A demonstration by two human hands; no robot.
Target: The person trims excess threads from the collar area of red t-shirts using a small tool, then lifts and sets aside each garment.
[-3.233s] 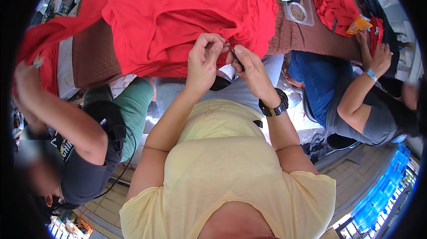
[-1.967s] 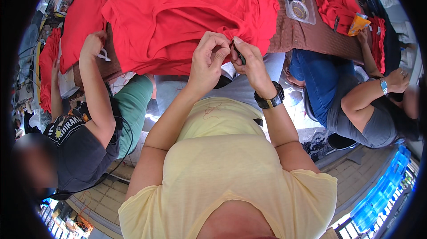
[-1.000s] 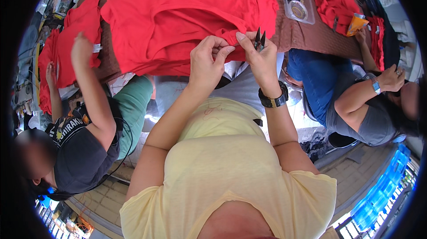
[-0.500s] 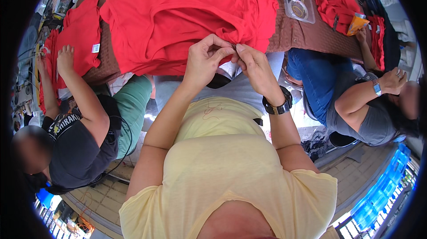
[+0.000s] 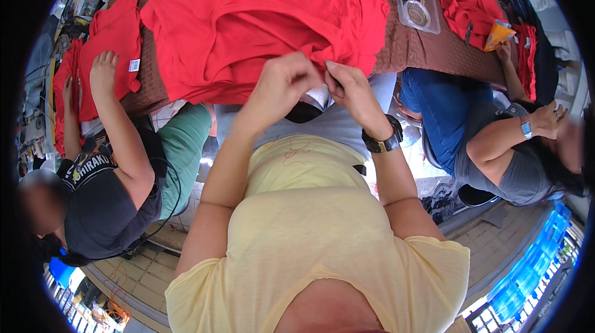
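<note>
Your left hand point(image 5: 282, 82) and right hand point(image 5: 350, 88) met at the near edge of the table point(image 5: 427, 54), fingers of both pinched shut on the hem of the large red garment point(image 5: 260, 17) that lay spread across the brown tabletop and hung over its near edge. A dark wristwatch point(image 5: 383, 142) sat on your right wrist. To your left, a co-worker's hand point(image 5: 102, 69) rested flat on a smaller red shirt point(image 5: 114, 38) at the table's left end. Near the far right corner stood a clear plastic box point(image 5: 418, 13).
</note>
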